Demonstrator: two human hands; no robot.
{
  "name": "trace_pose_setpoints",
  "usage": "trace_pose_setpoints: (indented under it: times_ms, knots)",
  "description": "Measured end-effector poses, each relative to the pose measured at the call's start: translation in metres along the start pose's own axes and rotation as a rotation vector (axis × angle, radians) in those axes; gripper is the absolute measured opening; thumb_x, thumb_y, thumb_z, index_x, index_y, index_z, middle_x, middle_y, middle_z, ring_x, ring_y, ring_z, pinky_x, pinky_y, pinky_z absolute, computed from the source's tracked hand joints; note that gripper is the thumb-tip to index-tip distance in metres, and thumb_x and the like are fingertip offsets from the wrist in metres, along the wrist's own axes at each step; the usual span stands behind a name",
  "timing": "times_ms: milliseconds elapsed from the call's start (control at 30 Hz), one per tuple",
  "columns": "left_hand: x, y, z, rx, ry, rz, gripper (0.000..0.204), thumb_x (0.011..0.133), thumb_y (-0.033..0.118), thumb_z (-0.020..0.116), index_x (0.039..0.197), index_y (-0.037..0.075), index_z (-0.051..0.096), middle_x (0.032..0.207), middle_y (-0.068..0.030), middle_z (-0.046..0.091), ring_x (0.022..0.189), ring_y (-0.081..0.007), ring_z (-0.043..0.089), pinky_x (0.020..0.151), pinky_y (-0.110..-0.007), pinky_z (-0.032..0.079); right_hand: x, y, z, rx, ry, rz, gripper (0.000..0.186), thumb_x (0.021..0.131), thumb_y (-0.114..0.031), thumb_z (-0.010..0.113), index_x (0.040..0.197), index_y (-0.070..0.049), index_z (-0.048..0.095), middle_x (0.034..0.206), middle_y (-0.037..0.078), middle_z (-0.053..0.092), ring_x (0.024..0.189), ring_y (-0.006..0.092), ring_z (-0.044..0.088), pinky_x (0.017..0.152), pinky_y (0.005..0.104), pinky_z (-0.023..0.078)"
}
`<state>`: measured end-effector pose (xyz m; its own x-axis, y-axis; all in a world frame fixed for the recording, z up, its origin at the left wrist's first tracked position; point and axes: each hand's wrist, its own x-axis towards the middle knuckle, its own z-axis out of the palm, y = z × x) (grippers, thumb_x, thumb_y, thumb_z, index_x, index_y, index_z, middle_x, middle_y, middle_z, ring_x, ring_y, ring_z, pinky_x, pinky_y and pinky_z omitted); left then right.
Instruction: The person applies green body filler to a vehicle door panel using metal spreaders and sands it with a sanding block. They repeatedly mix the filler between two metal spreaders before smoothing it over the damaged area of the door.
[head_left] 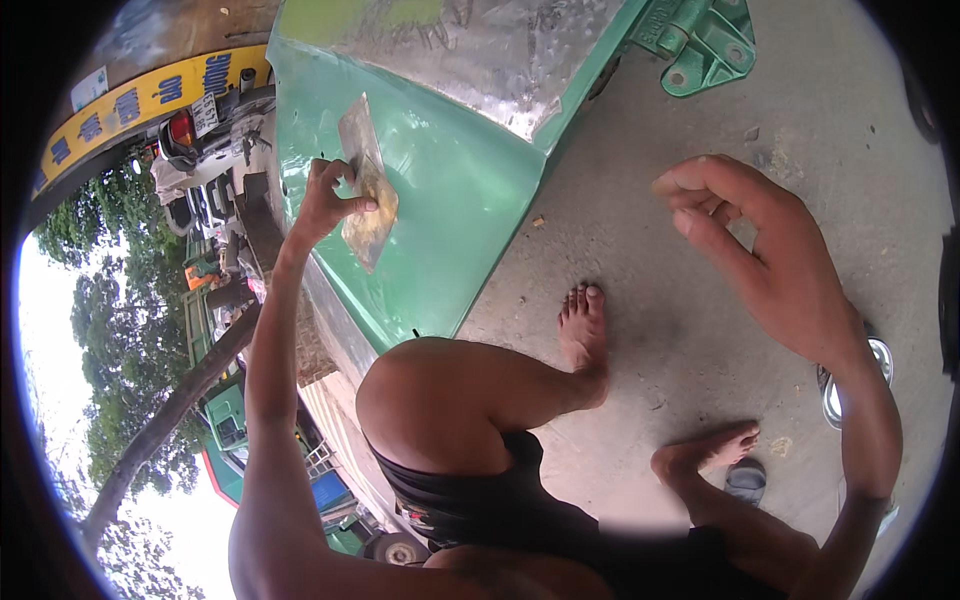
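My left hand (328, 200) pinches one edge of a thin, narrow flat plate (358, 130) between thumb and fingers. Yellowish paste is smeared over the middle of this plate. It is over a glossy green panel (450, 215), whose upper part has a bare grey, scuffed patch (480, 60); whether plate and panel touch, I cannot tell. Above the concrete floor, right of the panel, my right hand (755, 240) is raised. Its fingers curl toward the thumb in a loose pinch, and nothing shows sticking out of them.
A green metal hinge bracket (705, 50) juts from the panel's top right. My bare feet (583, 330) are on the concrete floor (640, 250). A grey slipper (745, 482) lies by one foot. Motorbikes (190, 165), a yellow sign (130, 105) and a green truck (228, 418) are to the left.
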<state>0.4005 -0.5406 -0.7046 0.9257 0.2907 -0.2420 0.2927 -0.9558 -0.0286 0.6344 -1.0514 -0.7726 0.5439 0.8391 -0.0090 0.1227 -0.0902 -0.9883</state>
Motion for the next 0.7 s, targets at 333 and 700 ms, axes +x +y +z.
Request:
trace_pose_setpoints:
  times_ms: [333,700]
  knots:
    - [0.028,0.193,-0.085,-0.887,0.18,0.04,0.03,0.09,0.025,0.069,0.106,0.0,0.063,0.092,-0.0042,0.066,0.083,-0.0118,0.059,0.078,-0.028,0.046,-0.088,-0.027,-0.052,-0.312,-0.152,-0.004,0.043,0.099,-0.031,0.055,0.125,0.003,0.054,0.109,0.02,0.068,0.1,0.0313,0.066,0.086,0.0402,0.05]
    - [0.095,0.726,0.067,-0.793,0.17,0.732,0.043,0.101,0.04,0.047,0.083,0.003,0.059,0.069,-0.0176,0.063,0.07,-0.0314,0.066,0.066,-0.045,0.048,-0.363,0.006,-0.112,0.196,1.402,0.048,0.037,0.099,-0.018,0.057,0.126,0.007,0.049,0.11,0.017,0.068,0.097,0.0215,0.07,0.086,0.0353,0.059]
